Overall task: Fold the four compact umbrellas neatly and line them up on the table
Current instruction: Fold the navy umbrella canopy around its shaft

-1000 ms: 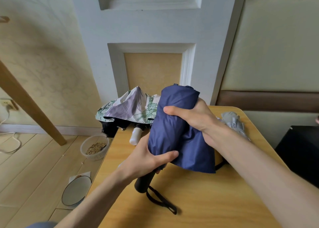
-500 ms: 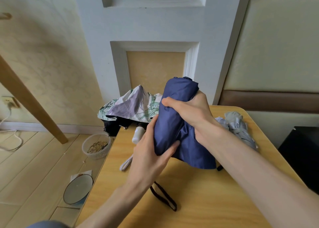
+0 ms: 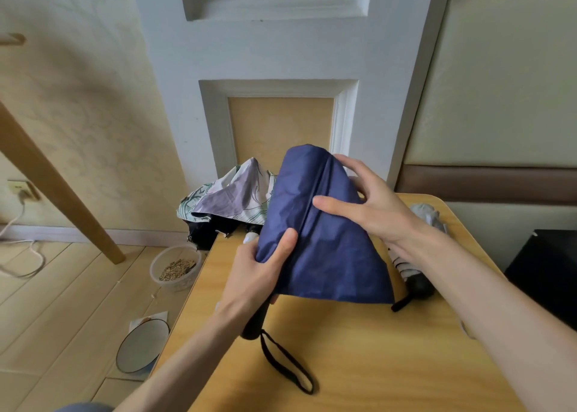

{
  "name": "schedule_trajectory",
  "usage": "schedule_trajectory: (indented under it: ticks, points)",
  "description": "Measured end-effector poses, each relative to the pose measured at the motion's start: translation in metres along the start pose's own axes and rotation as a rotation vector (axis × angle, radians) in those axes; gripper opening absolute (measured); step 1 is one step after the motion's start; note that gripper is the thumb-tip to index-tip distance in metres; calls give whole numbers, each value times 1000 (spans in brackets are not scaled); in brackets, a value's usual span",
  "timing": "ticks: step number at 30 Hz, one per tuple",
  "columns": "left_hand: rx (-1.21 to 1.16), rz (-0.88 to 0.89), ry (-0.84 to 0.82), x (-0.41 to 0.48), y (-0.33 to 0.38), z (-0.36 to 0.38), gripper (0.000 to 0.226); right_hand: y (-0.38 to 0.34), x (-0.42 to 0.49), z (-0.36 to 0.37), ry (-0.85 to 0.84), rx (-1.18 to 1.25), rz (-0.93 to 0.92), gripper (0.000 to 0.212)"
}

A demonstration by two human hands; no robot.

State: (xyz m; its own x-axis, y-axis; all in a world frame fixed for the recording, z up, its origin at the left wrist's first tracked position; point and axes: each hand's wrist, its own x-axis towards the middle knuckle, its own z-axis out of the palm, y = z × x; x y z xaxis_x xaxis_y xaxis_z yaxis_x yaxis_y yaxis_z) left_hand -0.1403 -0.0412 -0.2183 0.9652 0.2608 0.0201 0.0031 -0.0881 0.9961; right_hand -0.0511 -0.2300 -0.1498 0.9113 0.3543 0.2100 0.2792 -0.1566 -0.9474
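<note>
I hold a navy blue compact umbrella [image 3: 324,246] upright over the wooden table [image 3: 368,355]. Its canopy hangs loose and flared, and its black handle and wrist strap [image 3: 285,361] reach down to the tabletop. My left hand [image 3: 259,268] pinches the canopy's lower left edge with thumb over the cloth. Spread fingers of my right hand [image 3: 365,199] rest on the upper right of the canopy along a fold. A floral white and lilac umbrella [image 3: 231,199] lies half open at the table's far left corner. A grey umbrella [image 3: 429,216] lies at the far right, behind my right arm.
A black handle [image 3: 418,283] of another umbrella pokes out beside my right forearm. On the floor to the left stand a plastic tub of seeds [image 3: 175,268] and a round plate [image 3: 142,347]. A slanted wooden leg [image 3: 56,190] and a black object [image 3: 549,271] flank the table.
My right hand has let go of its tight grip at the top and opened, and the blue canopy has spread wider. My left hand shifted from the lower bundle to the canopy's left edge.
</note>
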Motion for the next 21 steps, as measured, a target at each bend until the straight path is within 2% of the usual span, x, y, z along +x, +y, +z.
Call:
schedule_trajectory:
  ticks: [1,3,5,6,10,13,16,19,20,21]
  points:
    - [21,27,29,2,-1,-2,69,5,-3,-5,17,-33,-22,75]
    - [50,63,70,6,-1,-6,71,14,-7,-15,51,-40,-58,53]
    - [85,98,90,7,0,-7,73,17,-11,-21,27,-30,-66,32]
    - [105,114,90,7,1,-7,73,17,-13,-23,3,-30,-57,27]
    - [151,151,92,9,1,-9,58,19,-17,-32,-29,-13,-58,28]
    - [156,161,91,13,-1,-12,50,18,-23,-41,-27,157,-53,22]
    - [147,164,100,14,-2,-13,50,19,-33,-48,12,241,-52,23]
    - [110,131,110,12,-4,-9,51,26,-44,-50,18,190,-81,23]
    - [90,111,115,12,-5,-7,52,28,-48,-50,-36,163,-72,29]
    - [70,88,128,12,-6,-6,53,30,-52,-52,-126,117,-52,43]
